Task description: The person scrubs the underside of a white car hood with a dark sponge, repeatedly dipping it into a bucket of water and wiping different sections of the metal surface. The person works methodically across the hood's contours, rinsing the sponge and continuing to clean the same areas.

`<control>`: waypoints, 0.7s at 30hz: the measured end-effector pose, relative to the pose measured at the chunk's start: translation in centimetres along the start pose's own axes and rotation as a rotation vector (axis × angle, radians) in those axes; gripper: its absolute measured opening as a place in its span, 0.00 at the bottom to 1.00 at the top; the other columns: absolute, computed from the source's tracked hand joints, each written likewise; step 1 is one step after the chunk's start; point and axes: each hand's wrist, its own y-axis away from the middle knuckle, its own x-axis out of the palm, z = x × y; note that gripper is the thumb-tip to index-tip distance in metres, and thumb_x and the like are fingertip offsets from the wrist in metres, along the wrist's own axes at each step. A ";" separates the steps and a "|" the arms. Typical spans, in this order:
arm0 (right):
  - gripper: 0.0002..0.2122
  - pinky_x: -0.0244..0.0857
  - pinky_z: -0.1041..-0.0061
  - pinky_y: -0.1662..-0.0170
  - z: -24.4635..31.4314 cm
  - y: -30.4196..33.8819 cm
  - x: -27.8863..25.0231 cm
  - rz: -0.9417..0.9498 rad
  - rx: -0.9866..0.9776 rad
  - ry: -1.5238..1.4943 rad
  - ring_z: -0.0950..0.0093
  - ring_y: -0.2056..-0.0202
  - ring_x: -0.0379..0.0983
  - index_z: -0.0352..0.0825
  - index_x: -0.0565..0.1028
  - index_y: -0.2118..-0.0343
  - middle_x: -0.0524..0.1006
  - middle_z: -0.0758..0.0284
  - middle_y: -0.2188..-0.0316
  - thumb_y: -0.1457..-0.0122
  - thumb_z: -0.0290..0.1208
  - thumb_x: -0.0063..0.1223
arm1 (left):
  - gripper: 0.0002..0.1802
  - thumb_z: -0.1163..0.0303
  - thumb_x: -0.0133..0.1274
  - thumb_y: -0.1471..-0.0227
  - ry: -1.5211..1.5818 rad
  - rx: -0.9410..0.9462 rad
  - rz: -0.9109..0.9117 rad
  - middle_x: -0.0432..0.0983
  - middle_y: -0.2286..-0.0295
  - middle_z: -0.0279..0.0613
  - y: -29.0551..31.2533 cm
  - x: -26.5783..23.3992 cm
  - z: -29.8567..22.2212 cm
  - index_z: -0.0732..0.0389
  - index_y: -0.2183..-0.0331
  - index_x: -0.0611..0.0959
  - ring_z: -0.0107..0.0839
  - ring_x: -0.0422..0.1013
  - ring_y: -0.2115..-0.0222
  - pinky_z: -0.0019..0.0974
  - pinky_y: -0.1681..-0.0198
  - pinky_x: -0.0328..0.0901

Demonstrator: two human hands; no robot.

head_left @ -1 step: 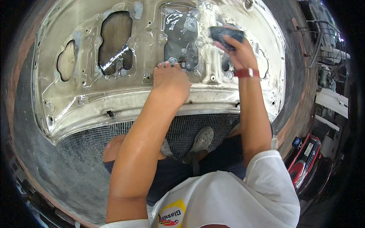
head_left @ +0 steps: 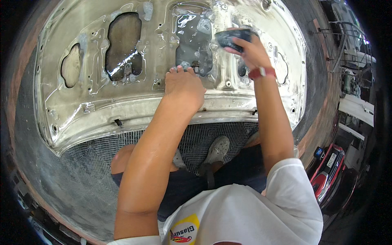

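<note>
A pale car hood [head_left: 153,87] lies with its ribbed inner side up, wet and streaked with suds. On its right half, my right hand [head_left: 252,51] is closed round a dark, flat pad [head_left: 233,38], slightly blurred by motion; whether it is a sponge or a scouring pad I cannot tell. My left hand [head_left: 183,87] rests on the hood's near middle, fingers forward and a little apart, tips beside the lower edge of the central opening [head_left: 192,51]. It holds no loose thing.
Patterned dark matting [head_left: 94,171] covers the floor under the hood. My shoes [head_left: 218,149] stand close to its near edge. At the right are a metal rack [head_left: 343,36], white panels [head_left: 357,109] and a red and black car part [head_left: 326,171].
My right hand has slid a little left with the dark pad, toward the central opening. My left hand and the hood have stayed in place.
</note>
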 end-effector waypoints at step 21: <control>0.25 0.77 0.56 0.49 -4.6 -7.5 1.5 -0.293 -0.053 1.098 0.50 0.55 0.83 0.31 0.85 0.59 0.86 0.50 0.60 0.51 0.49 0.76 | 0.43 0.44 0.48 0.32 -0.106 0.035 -0.233 0.60 0.31 0.60 -1.3 2.4 2.9 0.66 0.30 0.64 0.54 0.59 0.30 0.54 0.30 0.59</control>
